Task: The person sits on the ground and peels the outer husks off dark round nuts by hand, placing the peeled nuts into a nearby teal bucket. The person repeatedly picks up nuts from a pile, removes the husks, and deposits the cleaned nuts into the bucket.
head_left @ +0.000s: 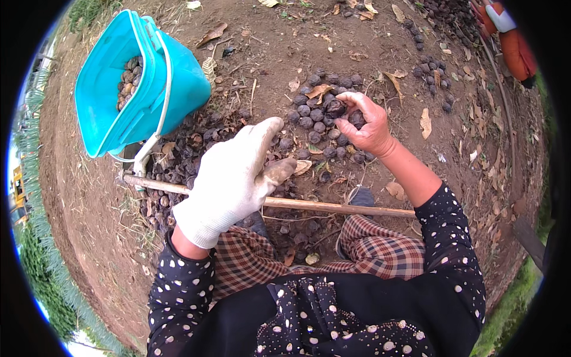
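My bare right hand (pixel 366 122) holds a dark, husk-covered walnut (pixel 334 108) between thumb and fingers, over a cluster of dark walnuts (pixel 316 115) on the soil. Another dark nut lies against its palm side. My left hand (pixel 241 174), in a white knit glove with soiled fingertips, is raised with thumb and fingers apart and nothing between them. Beneath it runs a wooden stick (pixel 312 205), across a heap of dark husks and nuts (pixel 178 156). A turquoise plastic bucket (pixel 178 85), tipped towards the left, has tan walnuts (pixel 130 80) inside.
A small group of dark nuts (pixel 432 73) lies at the upper right, near a larger dark heap (pixel 450 18). Another person's orange sleeve (pixel 515 53) shows at the right edge. Dry leaves (pixel 425 123) are scattered on the soil. My shoes are beside the stick.
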Demonstrator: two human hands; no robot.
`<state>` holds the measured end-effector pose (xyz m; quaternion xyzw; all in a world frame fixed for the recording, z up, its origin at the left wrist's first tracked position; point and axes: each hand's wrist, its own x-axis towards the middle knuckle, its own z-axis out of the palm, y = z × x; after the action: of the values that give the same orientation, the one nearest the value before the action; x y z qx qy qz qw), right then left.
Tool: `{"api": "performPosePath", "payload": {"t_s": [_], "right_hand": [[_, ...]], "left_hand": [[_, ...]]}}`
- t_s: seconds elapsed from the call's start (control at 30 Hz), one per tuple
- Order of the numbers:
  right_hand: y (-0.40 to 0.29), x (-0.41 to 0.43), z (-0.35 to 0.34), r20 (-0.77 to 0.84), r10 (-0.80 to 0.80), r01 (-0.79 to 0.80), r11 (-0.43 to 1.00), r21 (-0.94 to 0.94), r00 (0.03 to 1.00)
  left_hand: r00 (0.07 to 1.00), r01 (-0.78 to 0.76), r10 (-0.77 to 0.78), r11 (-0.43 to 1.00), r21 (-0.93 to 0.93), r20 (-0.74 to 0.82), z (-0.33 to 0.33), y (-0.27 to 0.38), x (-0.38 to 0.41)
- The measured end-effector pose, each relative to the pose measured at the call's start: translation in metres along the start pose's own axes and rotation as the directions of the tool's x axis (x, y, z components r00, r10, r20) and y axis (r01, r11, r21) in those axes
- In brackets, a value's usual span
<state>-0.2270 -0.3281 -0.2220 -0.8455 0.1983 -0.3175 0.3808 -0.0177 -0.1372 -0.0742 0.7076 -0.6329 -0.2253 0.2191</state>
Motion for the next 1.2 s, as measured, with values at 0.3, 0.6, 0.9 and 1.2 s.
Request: {"api": "performPosePath", "payload": {"t_s": [0.3, 0.6, 0.9, 1.2], "right_hand": [[-0.143, 0.083, -0.006, 0.18, -0.461, 0.452, 0.888, 0.088, 0.869], [-0.256, 0.1, 0.014, 0.109, -0.529, 0.538, 0.838, -0.089, 0.842], [-0.336, 0.071, 0.098, 0.391, -0.375, 0.283, 0.919, 0.273, 0.841], [-0.386, -0.014, 0.2, 0.397, -0.311, 0.153, 0.911, 0.382, 0.863]], "left_hand": [[0.941, 0.257, -0.331, 0.561, -0.787, 0.072, -0.036, 0.014, -0.007], [0.899, -0.211, -0.306, 0.326, -0.921, -0.314, -0.061, 0.015, -0.071], [0.764, -0.249, -0.446, 0.462, -0.851, -0.465, -0.065, -0.004, -0.212], [0.715, -0.249, -0.593, 0.281, -0.927, -0.371, -0.033, -0.03, -0.343]]}}
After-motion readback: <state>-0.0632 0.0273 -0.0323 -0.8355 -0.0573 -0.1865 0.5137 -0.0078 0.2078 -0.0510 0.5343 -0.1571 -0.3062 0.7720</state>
